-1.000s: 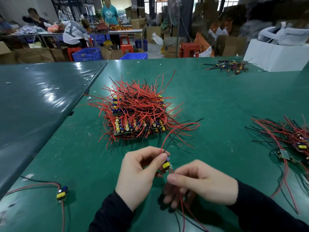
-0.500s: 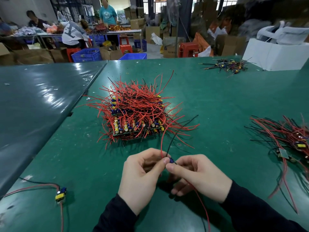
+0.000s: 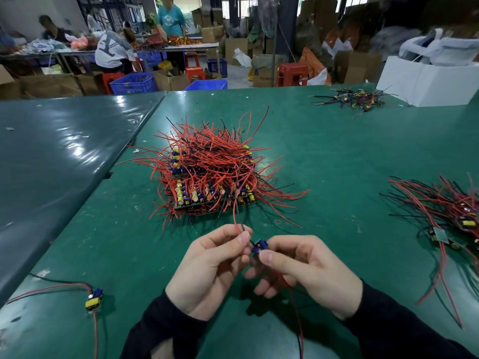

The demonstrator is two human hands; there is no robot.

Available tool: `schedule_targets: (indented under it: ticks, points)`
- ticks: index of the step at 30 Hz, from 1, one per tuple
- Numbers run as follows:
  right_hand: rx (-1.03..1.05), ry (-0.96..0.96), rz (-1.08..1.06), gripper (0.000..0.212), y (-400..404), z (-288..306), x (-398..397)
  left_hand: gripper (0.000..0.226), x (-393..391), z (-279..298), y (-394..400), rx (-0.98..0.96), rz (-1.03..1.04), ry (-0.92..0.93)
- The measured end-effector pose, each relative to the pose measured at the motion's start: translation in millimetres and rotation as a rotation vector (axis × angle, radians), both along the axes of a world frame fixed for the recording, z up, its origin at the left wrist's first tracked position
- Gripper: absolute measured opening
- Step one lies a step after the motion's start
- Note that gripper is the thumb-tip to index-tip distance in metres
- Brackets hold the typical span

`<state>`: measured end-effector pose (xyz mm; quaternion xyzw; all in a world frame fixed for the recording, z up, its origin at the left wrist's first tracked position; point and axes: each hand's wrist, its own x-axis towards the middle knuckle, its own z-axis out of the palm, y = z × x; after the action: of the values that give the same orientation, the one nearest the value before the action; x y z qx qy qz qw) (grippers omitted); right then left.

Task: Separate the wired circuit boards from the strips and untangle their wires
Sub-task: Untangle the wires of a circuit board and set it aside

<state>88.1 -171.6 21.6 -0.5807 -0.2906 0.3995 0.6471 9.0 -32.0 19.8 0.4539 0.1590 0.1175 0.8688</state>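
Since a second ago, my right hand (image 3: 305,270) has drawn the small blue-capped circuit board (image 3: 259,247) clear; left hand (image 3: 207,268) pinches its red wire (image 3: 235,218), untangling begun.

One head-worn camera is looking forward and down over the green table (image 3: 337,156), hands close at the near edge, the workshop showing far behind.

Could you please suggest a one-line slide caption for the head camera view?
Left hand and right hand hold one small wired board before the red-wired stack.
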Motion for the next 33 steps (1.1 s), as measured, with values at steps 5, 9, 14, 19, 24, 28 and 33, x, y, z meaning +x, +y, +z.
schedule_targets:
  ticks: [5, 9, 14, 19, 24, 28, 33]
  points:
    - [-0.084, -0.021, -0.016, 0.025, -2.4, 2.8, 5.9, 0.005, -2.0, 1.6, -0.4, 0.163, -0.052, -0.033]
    - [-0.011, -0.051, -0.045, 0.024, -3.8, 4.1, 6.1, 0.007, -3.7, 3.2, -1.0, 0.235, -0.094, -0.054]
    - [-0.090, -0.035, 0.031, 0.016, -5.1, 4.0, 6.0, 0.017, -4.6, 3.6, -0.6, 0.260, -0.174, 0.002]
    - [-0.104, -0.013, 0.166, 0.011, -5.5, 4.4, 2.4, 0.013, -6.8, 6.2, 1.9, 0.208, -0.296, -0.014]
    - [-0.047, 0.017, 0.218, 0.021, -5.6, 5.7, 3.2, 0.018, -6.6, 5.1, 5.0, 0.129, -0.307, -0.042]
    - [-0.063, 0.012, 0.196, 0.009, -5.6, 4.3, 3.1, 0.021, -7.2, 4.8, 5.1, 0.148, -0.281, -0.058]
    - [-0.085, -0.001, 0.169, 0.013, -6.6, 2.4, 5.3, 0.023, -4.5, 3.7, 2.6, 0.288, -0.134, -0.067]
